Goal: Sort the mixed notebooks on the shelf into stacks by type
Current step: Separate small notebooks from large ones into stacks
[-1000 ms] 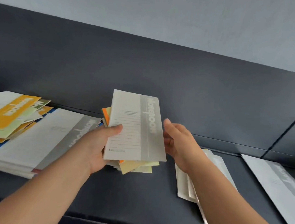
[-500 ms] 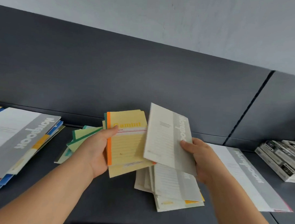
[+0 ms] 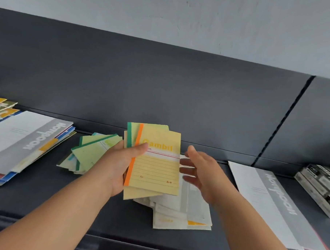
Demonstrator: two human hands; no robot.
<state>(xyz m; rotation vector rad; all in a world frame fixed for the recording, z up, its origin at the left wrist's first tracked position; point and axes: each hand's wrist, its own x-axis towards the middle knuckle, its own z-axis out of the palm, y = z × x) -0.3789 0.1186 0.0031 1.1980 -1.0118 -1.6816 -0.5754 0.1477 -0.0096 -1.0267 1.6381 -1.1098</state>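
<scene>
Over the dark shelf (image 3: pixel 43 204), left hand (image 3: pixel 119 166) grips yellow "Gambol" A6 notebooks (image 3: pixel 154 169); right hand (image 3: pixel 201 173) spread loose

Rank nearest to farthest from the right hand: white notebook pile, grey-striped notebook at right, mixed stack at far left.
1. The white notebook pile, just under the right hand.
2. The grey-striped notebook, lying to its right.
3. The mixed stack, far left.

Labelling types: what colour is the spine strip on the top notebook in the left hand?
Orange spine strip on the pale yellow notebook; clearest in head view.
</scene>
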